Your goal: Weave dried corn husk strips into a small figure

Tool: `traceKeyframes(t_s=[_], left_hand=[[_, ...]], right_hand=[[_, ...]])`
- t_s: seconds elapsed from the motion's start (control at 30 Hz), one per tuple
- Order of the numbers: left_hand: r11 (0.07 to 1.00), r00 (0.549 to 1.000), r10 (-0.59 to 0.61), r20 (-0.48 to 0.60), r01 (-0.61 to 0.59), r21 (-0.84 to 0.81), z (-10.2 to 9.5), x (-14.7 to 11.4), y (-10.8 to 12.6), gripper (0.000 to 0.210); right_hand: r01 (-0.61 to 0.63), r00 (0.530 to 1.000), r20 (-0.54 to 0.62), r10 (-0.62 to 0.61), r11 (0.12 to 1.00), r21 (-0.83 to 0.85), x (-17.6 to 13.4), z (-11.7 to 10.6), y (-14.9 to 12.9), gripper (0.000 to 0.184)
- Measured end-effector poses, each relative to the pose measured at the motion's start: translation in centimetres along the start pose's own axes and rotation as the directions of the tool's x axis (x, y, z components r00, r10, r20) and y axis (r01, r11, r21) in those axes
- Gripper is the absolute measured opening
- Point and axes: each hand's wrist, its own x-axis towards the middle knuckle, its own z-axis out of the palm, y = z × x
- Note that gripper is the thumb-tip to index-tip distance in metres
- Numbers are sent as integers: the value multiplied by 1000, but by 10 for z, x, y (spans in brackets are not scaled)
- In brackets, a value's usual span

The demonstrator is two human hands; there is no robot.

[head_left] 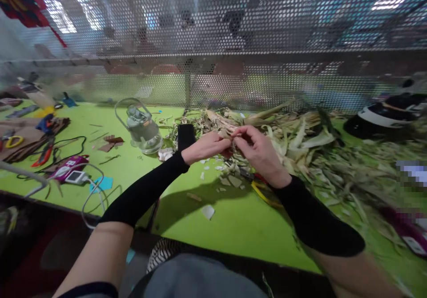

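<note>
My left hand (213, 145) and my right hand (255, 149) meet over the middle of the green table, fingertips pinched together. Between them is a small pale piece of corn husk (224, 134), mostly covered by the fingers. Just behind the hands lies a heap of dry corn husks (267, 119), with longer strips (310, 140) to the right. Below my right wrist, yellow-handled scissors (263, 195) rest partly under the forearm. Small husk scraps (233, 181) are scattered beneath the hands, and a larger white scrap (208, 212) lies nearer me.
A black phone (186, 136) and a glass jar with a handle (143, 131) stand left of the hands. Further left are a purple power strip (70, 169) with cables, and red pliers (45, 153). A perforated metal screen (207, 80) runs along the back.
</note>
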Motion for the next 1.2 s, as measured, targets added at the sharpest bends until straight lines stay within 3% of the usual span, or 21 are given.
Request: traceKeyframes(t_s=[0.23, 0.3, 0.4, 0.57, 0.77, 0.87, 1.0, 1.2], left_hand=[[987, 988, -141, 62, 135, 82, 23, -4, -10, 28], [983, 982, -181, 56, 180, 14, 28, -5, -13, 27], [958, 982, -186, 42, 191, -213, 34, -7, -19, 24], [829, 973, -229, 38, 215, -517, 43, -11, -33, 21], [852, 988, -149, -42, 106, -513, 54, -15, -40, 36], [864, 984, -164, -68, 110, -492, 55, -13, -45, 25], [821, 974, -224, -20, 177, -543, 55, -8, -56, 4], [760, 968, -249, -3, 194, -621, 47, -6, -65, 12]], right_hand=[[47, 997, 55, -54, 991, 126, -28, 8, 30, 22], [30, 1000, -2, -30, 991, 132, -31, 11, 36, 22], [-57, 996, -56, 72, 971, 232, -33, 14, 41, 27], [-78, 992, -68, 108, 935, 346, -36, 17, 38, 24], [-98, 983, -108, 146, 927, 363, -39, 25, 40, 23], [-165, 972, -75, 224, 873, 459, -39, 28, 45, 25], [-264, 949, 0, 317, 789, 555, -40, 27, 47, 27], [-352, 935, 164, 314, 777, 522, -44, 22, 37, 25]])
